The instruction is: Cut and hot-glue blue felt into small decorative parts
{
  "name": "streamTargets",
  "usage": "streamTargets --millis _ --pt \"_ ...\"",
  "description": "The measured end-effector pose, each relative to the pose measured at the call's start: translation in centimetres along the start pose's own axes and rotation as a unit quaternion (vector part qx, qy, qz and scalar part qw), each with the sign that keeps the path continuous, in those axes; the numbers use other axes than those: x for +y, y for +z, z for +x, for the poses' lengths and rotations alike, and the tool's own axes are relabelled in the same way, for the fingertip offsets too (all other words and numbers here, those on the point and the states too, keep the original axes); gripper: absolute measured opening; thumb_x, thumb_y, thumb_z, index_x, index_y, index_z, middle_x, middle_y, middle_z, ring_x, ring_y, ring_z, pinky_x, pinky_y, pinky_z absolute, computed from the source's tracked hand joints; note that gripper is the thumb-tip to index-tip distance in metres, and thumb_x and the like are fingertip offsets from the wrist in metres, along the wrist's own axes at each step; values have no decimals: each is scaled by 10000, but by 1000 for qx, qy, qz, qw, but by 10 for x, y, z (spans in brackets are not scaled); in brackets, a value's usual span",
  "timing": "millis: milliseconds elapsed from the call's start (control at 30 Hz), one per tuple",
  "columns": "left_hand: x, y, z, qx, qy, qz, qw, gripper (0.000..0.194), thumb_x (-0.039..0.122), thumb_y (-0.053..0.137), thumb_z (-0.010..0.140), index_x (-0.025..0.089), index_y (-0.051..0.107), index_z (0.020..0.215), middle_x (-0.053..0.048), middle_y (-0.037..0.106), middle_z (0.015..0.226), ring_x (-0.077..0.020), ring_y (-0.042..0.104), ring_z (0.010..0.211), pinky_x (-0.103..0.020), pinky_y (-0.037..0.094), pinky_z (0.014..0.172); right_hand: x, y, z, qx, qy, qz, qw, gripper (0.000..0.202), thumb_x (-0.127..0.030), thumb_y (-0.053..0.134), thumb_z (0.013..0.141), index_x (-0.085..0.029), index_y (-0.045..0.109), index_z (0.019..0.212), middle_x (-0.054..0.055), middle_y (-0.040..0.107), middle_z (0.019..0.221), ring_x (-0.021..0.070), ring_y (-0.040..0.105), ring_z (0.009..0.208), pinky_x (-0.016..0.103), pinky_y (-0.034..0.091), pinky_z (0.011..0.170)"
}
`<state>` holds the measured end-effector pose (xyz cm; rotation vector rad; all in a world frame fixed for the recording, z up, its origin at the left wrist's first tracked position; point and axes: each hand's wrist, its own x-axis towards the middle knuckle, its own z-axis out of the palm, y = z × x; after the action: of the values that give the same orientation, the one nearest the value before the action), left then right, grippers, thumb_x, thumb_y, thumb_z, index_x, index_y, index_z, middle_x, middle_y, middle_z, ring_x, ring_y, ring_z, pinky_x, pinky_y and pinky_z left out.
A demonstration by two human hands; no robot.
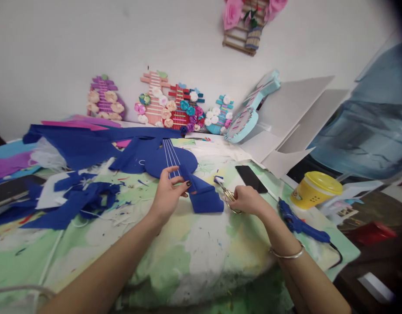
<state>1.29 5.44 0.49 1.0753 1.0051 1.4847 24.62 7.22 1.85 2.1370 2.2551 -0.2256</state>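
A blue guitar-shaped piece [155,159] with white strings lies on the table. My left hand [170,187] is closed at the end of the strings, its fingertips on the blue neck; the thumb rests near a blue flap [206,198] that extends toward the right. To the right of this flap, my right hand [248,199] is wrapped round the handles of small gold scissors [227,194]. The scissor blades point away to the upper left, beside a tiny blue scrap [219,179].
A black phone [251,179], a blue glue gun [301,224] and a yellow tub [315,189] stand or lie at the right. Blue scraps [90,194] cover the left side. Several decorated guitar shapes [179,109] lean against the wall.
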Motion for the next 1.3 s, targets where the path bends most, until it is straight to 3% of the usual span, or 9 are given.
streamTargets --millis 100,167,333,467,600,733,933,1167,1300 --pt "9 -1 -3 28 -23 -25 999 457 178 781 628 150 503 990 -21 683 743 -131 647 646 -211 495 561 13 2 -6 31 -8 86 996 330 -200 593 655 -139 578 978 76 675 737 183 609 655 230 362 519" --pt "13 -2 -9 32 -53 -78 995 366 172 800 604 121 559 875 -33 690 730 -105 632 647 -180 484 570 19 7 -13 59 3 187 981 305 -207 590 676 -160 538 973 29 645 652 155 581 578 226 376 517" --pt "13 -5 -33 33 -115 -247 962 279 92 826 539 107 639 744 -4 676 664 -79 610 604 -179 504 603 14 20 -50 133 4 453 882 340 -427 609 725 -204 489 953 -73 466 495 98 383 388 213 289 394" --pt "1 -7 -51 48 -119 -297 946 221 48 799 568 117 681 742 -15 691 696 -93 628 625 -201 530 629 -8 25 -93 137 -64 547 823 358 -447 662 712 -195 519 921 -91 311 518 86 304 456 217 236 427" --pt "-12 -7 -61 79 -108 -304 943 228 42 799 575 119 668 745 -15 693 678 -95 635 609 -198 536 618 -29 26 -128 2 -140 561 816 306 -370 724 668 -169 586 852 -70 319 551 86 288 510 227 222 456" --pt "-20 -9 -63 77 -91 -302 946 275 69 832 541 120 637 726 -6 686 653 -90 630 594 -182 528 604 -42 30 -139 -96 -142 566 806 253 -339 728 651 -136 615 751 -52 365 556 80 298 522 227 212 461" --pt "-24 -13 -66 27 -139 -315 938 318 108 849 530 125 636 765 1 671 639 -94 610 554 -202 522 574 -46 39 -132 -113 -129 582 795 273 -349 722 681 -112 633 783 -38 429 579 79 340 537 220 241 482" --pt "-25 -12 -71 -27 -146 -296 944 267 48 815 545 115 647 741 3 662 615 -81 601 549 -182 516 588 -48 42 -130 -101 -105 601 785 293 -347 754 653 -115 648 798 -31 490 584 73 366 525 209 270 482" --pt "-23 -10 -71 -45 -149 -298 942 277 9 791 549 121 658 765 17 657 601 -79 607 556 -178 523 591 -48 39 -131 -104 -93 615 776 316 -409 737 667 -127 647 778 -53 448 503 58 324 447 199 243 421"
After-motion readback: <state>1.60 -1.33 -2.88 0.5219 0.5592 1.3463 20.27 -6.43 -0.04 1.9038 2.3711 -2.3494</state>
